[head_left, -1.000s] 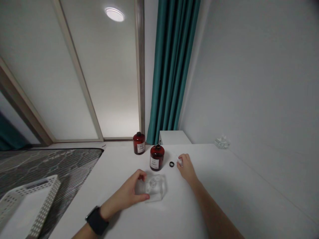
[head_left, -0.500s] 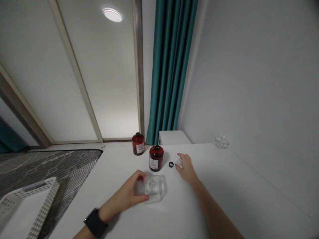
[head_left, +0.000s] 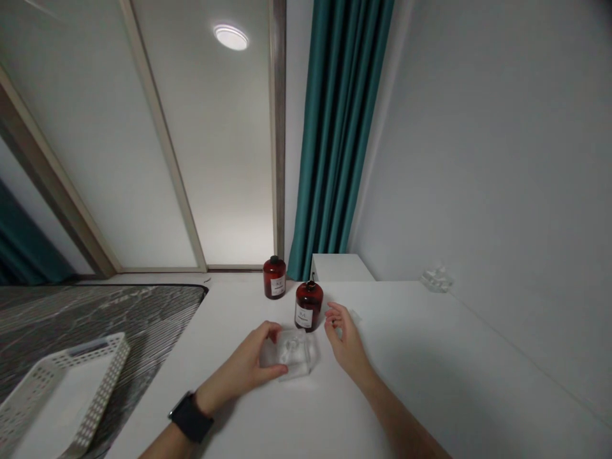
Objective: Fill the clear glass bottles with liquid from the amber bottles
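Observation:
My left hand [head_left: 248,357] is curled around the left side of a clear square container [head_left: 294,354] on the white table, thumb at the near edge and fingers at the far edge. Just right of the nearer dark red bottle [head_left: 308,309], my right hand [head_left: 347,341] has its fingertips closed on a small black ring [head_left: 333,322], mostly covered by the fingers. Behind that hand lies a small clear piece [head_left: 355,315], partly hidden. The nearer bottle has a white label and no cap in its neck. A second dark red bottle [head_left: 274,278] with a black cap stands farther back.
At the far right of the table [head_left: 406,395], against the wall, lies a clear faceted object [head_left: 437,279]. A white perforated basket [head_left: 71,389] sits lower left, above a grey patterned rug [head_left: 157,319]. Behind the table are a white box [head_left: 342,266] and a green curtain [head_left: 342,140].
My right hand has left the clear piece and moved slightly left, closing its fingers on the black ring. My left hand keeps its hold on the container. The view has shifted a little.

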A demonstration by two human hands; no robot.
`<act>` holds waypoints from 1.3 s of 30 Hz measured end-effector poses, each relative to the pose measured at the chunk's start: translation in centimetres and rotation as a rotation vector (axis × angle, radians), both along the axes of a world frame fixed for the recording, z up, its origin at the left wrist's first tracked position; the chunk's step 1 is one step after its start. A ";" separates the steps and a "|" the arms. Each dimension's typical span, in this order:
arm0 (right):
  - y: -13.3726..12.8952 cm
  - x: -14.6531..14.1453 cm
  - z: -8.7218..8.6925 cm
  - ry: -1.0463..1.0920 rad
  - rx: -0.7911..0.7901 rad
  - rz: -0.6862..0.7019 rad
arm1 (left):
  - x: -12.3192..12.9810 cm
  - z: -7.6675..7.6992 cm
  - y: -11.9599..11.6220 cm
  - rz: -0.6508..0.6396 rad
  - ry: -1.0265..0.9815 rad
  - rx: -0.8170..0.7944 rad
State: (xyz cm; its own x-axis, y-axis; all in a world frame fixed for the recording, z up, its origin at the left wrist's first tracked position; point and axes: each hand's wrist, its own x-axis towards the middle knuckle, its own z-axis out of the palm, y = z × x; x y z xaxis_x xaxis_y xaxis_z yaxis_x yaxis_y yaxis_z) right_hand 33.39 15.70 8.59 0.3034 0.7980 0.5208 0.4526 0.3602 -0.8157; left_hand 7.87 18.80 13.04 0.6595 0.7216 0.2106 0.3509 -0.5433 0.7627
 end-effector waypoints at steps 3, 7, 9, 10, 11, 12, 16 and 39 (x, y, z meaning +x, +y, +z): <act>0.2 -0.2 0.1 0.021 0.009 -0.002 | -0.8 0.3 0.6 0.005 0.015 0.051; 1.2 -0.5 0.9 0.039 0.029 -0.013 | -1.5 0.5 1.1 0.032 0.026 0.098; 2.1 -1.1 1.4 0.042 0.040 -0.027 | -1.7 0.4 1.3 0.056 0.013 0.101; 2.5 -1.5 1.6 0.042 0.044 -0.038 | -1.7 0.3 1.4 0.070 0.002 0.096; 3.0 -2.0 1.7 0.043 0.046 -0.051 | -1.7 0.3 1.4 0.082 -0.010 0.090; 3.5 -2.6 1.7 0.046 0.046 -0.066 | -1.7 0.2 1.5 0.091 -0.021 0.083; 5.3 -4.4 1.5 0.090 0.008 -0.107 | -1.7 0.2 1.5 0.102 -0.043 0.074; -0.5 0.1 2.3 0.150 -0.137 0.385 | -1.8 0.3 1.4 0.073 -0.028 0.066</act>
